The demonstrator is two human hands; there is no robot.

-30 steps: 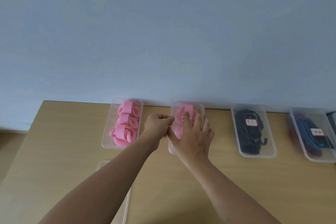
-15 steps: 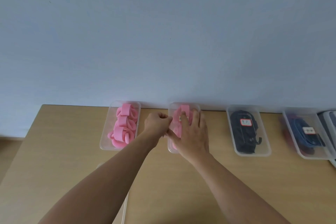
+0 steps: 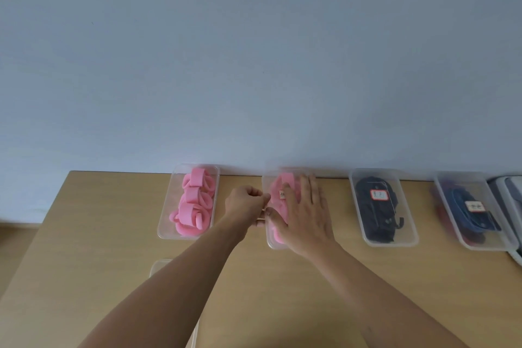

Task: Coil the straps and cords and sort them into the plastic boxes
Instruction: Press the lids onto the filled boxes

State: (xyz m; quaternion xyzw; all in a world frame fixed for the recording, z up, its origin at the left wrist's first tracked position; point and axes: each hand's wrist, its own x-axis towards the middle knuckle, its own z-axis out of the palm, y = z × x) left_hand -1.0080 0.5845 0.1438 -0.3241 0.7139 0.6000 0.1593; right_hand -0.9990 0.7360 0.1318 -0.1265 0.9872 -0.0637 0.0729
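Along the far edge of the table [image 3: 113,234], against the pale wall: a row of clear plastic boxes, set apart from one another, long axes all running away from the person.

Straight ahead of both hands: the second box [image 3: 267,192], counted from the left. Holds pink straps [image 3: 278,186] and carries a small white label [image 3: 282,194] on top. Probably has a lid on, judging by that label, though the film of plastic is too faint to be sure.

Left hand [image 3: 244,205]: curled, thumb and fingertips closed on the left long rim of that box, apparently pinching it.

Right hand [image 3: 306,217]: flat, fingers spread and pointing toward the wall along the box's length, palm down over its top and near end.

So: box directly under the right hand, just to the right of the left one, both equally close. Looks like pressing a lid home or squashing the coils level. Likely calls next for pressure along the two long rims.

Just left of the left hand: the first box [image 3: 165,217], with more pink coils and no label. Off to the right: a third box [image 3: 356,206] of black straps and a fourth box [image 3: 444,206] of blue and red cords, both labelled. Near the left forearm: a clear flat piece [image 3: 159,265], perhaps a spare lid, mostly hidden.

Straps: broad, flat, soft-looking bands in loose rolls, probably springy. Boxes: thin, translucent, round-cornered, likely to flex. Table: smooth light wood.
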